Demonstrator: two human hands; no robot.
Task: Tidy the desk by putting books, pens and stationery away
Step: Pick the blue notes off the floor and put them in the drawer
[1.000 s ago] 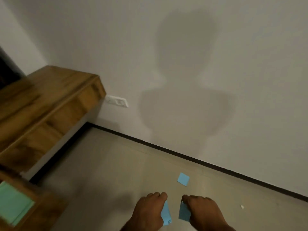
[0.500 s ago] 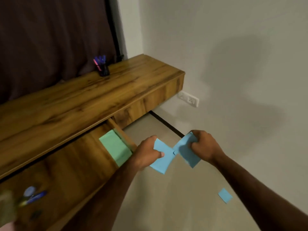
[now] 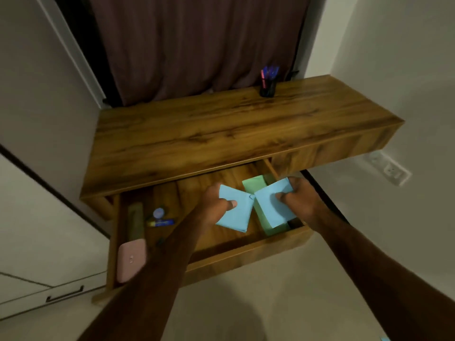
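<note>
Two hands, head view: the left hand (image 3: 216,205) and the right hand (image 3: 300,200) are hovering over the open drawer (image 3: 246,254), each pinching a pad of paper between its thumb and curled fingers.
Left side: the left blue pad (image 3: 234,215) is sitting tilted in the left hand, one corner almost meeting the other pad at its three o'clock.
Right side: the right blue pad (image 3: 269,207) is hanging directly above the green pad (image 3: 256,184), which is lying in the drawer's right end.
Drawer's other contents: a pink case (image 3: 130,259) is lying at the hands' eight o'clock, and a blue pen-like stick (image 3: 161,222) at nine o'clock.
Desk top (image 3: 221,129): a pen cup (image 3: 268,87) is standing at twelve o'clock.
Floor: a blue note (image 3: 384,338) is lying at the frame's five o'clock edge.
Step in hand: probably joining both pads and laying them by the green pad.
Doing it well: squaring the edges before releasing, and lowering the pads flat so that no loose sheets are fanning out.
</note>
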